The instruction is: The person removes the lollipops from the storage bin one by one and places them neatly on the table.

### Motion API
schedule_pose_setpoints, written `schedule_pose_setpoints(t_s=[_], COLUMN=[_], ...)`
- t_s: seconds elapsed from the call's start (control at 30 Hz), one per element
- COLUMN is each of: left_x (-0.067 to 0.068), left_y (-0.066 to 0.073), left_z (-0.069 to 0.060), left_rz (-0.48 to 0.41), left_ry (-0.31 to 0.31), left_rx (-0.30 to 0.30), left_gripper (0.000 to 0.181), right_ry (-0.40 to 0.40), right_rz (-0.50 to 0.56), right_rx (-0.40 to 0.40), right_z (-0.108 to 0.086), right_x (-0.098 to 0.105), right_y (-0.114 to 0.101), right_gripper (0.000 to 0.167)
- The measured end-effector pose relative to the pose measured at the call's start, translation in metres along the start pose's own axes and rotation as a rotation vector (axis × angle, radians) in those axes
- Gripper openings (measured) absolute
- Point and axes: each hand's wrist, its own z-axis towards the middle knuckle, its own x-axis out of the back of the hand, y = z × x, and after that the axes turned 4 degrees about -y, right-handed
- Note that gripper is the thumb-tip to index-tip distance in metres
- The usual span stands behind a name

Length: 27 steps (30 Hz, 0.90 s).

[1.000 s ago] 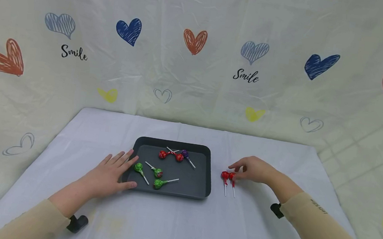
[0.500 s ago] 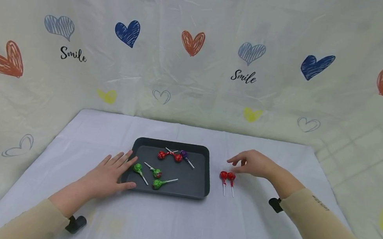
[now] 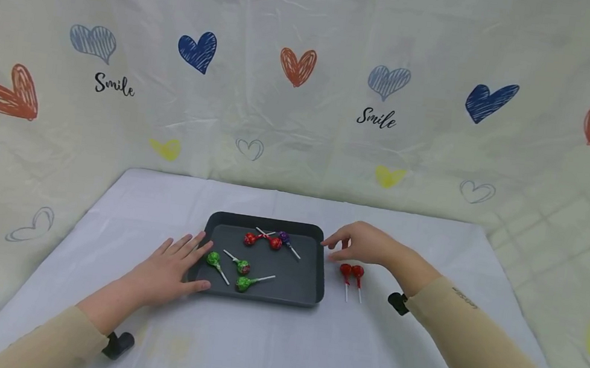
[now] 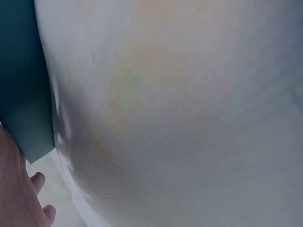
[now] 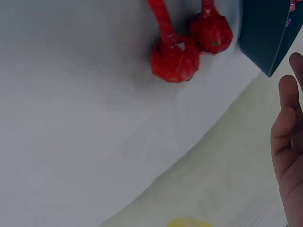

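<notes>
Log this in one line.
left hand: at left edge of tray; right hand: empty, near right edge; inside: three green lollipops, two red, one purple; beside tray: red pair

The left hand (image 3: 170, 270) lies palm down, fingers spread and thumb held apart. The right hand (image 3: 361, 244) points leftward with fingers loosely bent, a gap between thumb and index fingertip.

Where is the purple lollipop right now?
In the head view, the purple lollipop lies in the dark tray, far and right of centre, beside a red lollipop.
</notes>
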Motion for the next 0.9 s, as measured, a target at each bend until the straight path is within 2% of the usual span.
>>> schedule_pose_setpoints(t_s=[0.23, 0.57, 0.9], left_x=[-0.004, 0.001, -0.004], left_y=[-0.003, 0.001, -0.003], left_z=[0.001, -0.002, 0.001], left_rz=[0.009, -0.004, 0.014], left_ry=[0.002, -0.003, -0.017], left_rx=[0.0, -0.006, 0.009], left_gripper=[0.094, 0.094, 0.094], right_ry=[-0.031, -0.1, -0.181], right_rz=[-0.04, -0.106, -0.172], right_rx=[0.06, 0.096, 0.203], right_z=[0.023, 0.057, 0.078], right_x=[0.0, -0.01, -0.023], right_y=[-0.03, -0.066, -0.098], right_gripper=[0.032, 0.032, 0.032])
